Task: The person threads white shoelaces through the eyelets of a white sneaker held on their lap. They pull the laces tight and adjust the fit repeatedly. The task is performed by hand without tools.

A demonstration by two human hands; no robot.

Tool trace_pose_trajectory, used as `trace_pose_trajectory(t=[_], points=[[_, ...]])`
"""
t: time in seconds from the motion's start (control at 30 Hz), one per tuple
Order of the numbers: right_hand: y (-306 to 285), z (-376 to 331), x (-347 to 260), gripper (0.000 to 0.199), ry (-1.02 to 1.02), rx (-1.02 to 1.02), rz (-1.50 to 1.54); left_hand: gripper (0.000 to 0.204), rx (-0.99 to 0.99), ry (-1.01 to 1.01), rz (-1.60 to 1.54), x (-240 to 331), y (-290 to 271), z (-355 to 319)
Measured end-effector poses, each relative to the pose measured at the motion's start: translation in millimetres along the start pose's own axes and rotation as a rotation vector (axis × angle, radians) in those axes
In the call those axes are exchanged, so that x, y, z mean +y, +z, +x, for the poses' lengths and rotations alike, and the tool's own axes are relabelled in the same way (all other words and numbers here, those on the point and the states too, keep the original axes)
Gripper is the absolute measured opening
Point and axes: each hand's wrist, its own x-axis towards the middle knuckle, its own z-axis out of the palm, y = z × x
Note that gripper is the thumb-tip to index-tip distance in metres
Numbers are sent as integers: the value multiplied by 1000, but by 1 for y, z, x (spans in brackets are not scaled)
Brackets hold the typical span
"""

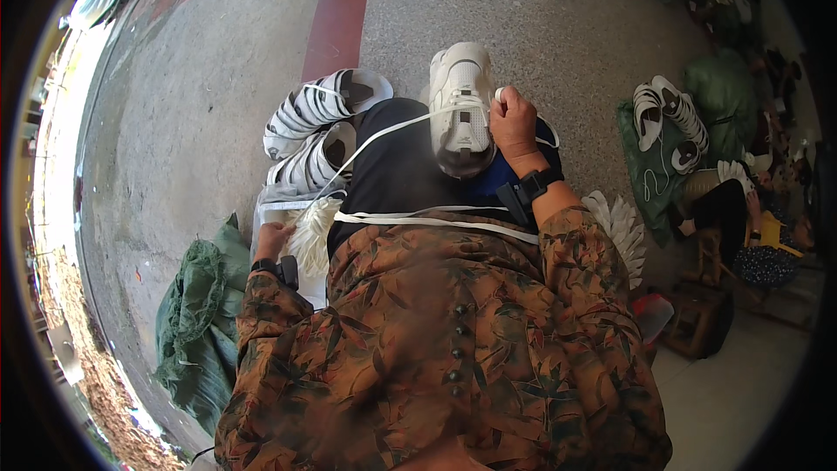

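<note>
Laces point(311, 240) in a white bundle sit under the left hand point(272, 240), fingers curled onto them, while the right hand point(513, 126), fingers pinched on one lace end, steadies the partly threaded white sneaker point(462, 109) on the lap.

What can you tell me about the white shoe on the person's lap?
The white shoe is a sneaker of smooth, leather-like material, with a grey patch near its closer end. It rests on the person's dark-trousered lap, lying lengthwise away from the body. The right hand grips its right side. A white lace runs from its eyelets down toward the left hand.
</note>
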Motion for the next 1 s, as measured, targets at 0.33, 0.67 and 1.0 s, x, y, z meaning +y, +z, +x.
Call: trace_pose_trajectory(t=[0.33, 0.67, 1.0], points=[[1, 4, 3, 13, 324, -92, 157, 22, -71, 137, -286, 82, -5, -1], [-14, -16, -32, 14, 63, -211, -256, 15, -564, 643, -485, 321, 70, -102], [2, -16, -12, 14, 166, -145, -97, 12, 92, 1137, 515, 410, 178, -108]])
